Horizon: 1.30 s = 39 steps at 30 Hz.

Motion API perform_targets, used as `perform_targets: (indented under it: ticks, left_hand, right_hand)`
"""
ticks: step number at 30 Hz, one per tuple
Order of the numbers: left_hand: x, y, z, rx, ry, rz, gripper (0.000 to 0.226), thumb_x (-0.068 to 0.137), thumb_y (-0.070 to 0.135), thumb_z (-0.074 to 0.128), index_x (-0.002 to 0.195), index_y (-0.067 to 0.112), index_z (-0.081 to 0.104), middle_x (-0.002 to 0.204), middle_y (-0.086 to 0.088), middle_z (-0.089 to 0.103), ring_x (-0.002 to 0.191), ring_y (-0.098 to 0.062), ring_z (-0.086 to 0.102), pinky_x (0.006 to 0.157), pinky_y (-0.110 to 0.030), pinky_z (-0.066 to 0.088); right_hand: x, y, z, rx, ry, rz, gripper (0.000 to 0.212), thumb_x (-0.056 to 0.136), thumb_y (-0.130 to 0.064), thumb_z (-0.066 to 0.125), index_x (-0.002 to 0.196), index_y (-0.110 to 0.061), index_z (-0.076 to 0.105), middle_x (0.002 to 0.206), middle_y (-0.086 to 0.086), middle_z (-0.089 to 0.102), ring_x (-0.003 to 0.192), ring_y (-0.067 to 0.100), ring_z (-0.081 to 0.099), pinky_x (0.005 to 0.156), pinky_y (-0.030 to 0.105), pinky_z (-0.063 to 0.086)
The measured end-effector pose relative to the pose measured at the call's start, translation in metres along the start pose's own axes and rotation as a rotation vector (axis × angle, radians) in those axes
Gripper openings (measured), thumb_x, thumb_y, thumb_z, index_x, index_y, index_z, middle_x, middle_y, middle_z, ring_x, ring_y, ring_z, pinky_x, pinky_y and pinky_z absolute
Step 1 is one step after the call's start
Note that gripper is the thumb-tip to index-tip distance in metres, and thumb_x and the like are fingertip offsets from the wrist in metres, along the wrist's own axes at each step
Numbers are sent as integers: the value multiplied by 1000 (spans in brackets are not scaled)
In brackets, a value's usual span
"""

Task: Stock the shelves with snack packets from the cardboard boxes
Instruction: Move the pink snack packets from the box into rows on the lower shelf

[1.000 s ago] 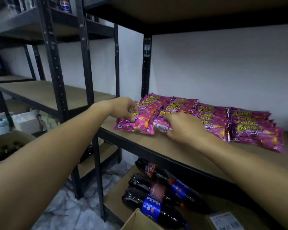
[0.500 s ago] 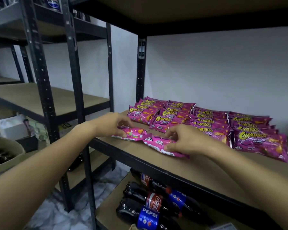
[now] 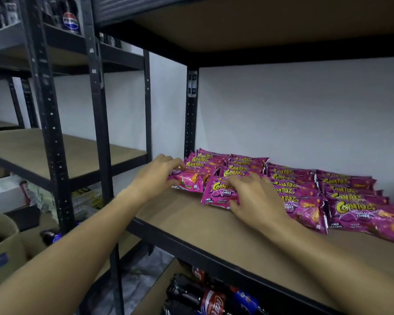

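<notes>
- At far left, a box (image 3: 0, 244) sat below the shelving.
- Left hand (image 3: 156, 176) pinched a packet (image 3: 188, 181), likely squaring the row.
- Right hand (image 3: 251, 196) gripped another packet (image 3: 218, 194) on the shelf (image 3: 191, 223).

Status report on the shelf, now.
Left hand grips the leftmost packet. Right hand holds the next front packet. Both packets lie on the shelf in front of the rows. Nothing in the way.
</notes>
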State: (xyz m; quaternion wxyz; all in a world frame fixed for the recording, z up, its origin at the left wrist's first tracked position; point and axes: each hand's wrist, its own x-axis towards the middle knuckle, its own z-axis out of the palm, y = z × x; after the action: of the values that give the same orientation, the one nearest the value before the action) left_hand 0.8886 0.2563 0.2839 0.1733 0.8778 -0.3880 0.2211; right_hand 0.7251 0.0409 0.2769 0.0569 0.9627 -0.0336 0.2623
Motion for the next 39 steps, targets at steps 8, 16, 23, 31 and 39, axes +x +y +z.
perform_targets:
  ticks: [8, 16, 23, 31, 39]
  left_hand:
    - [17, -9, 44, 34, 118, 73, 47, 81, 23, 77, 124, 24, 58, 117, 2, 60, 115, -22, 48, 85, -41, 49]
    - [10, -19, 48, -87, 104, 161, 57, 80, 52, 72, 130, 30, 56, 127, 7, 54, 122, -15, 44, 97, -41, 48]
    - [14, -20, 49, -141, 110, 117, 58, 83, 44, 73, 136, 30, 55, 124, 5, 57, 119, -15, 42, 98, -41, 45]
    - [17, -14, 55, -101, 193, 146, 53, 76, 35, 82, 125, 26, 63, 113, 3, 57, 112, -16, 45, 89, -41, 50]
    - [14, -14, 56, -73, 212, 132, 53, 77, 34, 82, 124, 24, 63, 116, 0, 57, 113, -19, 45, 89, -42, 51]
  right_hand:
    - [7, 1, 25, -146, 106, 14, 37, 80, -25, 67, 116, -22, 64, 102, 5, 71, 103, 30, 58, 85, 43, 43]
    - [2, 0, 33, -147, 205, 1, 33, 80, -38, 71, 107, -19, 69, 108, 5, 63, 100, 29, 56, 80, 43, 48]
    - [5, 2, 37, -171, 215, 35, 34, 72, -35, 82, 101, -21, 71, 97, 4, 65, 89, 29, 61, 75, 41, 48]
    - [5, 0, 44, -186, 252, 36, 34, 74, -32, 80, 103, -20, 68, 100, 4, 62, 91, 29, 57, 75, 42, 47]
    - [6, 0, 49, -163, 297, 2, 31, 75, -22, 79, 102, -20, 64, 101, 4, 61, 90, 29, 56, 72, 41, 47]
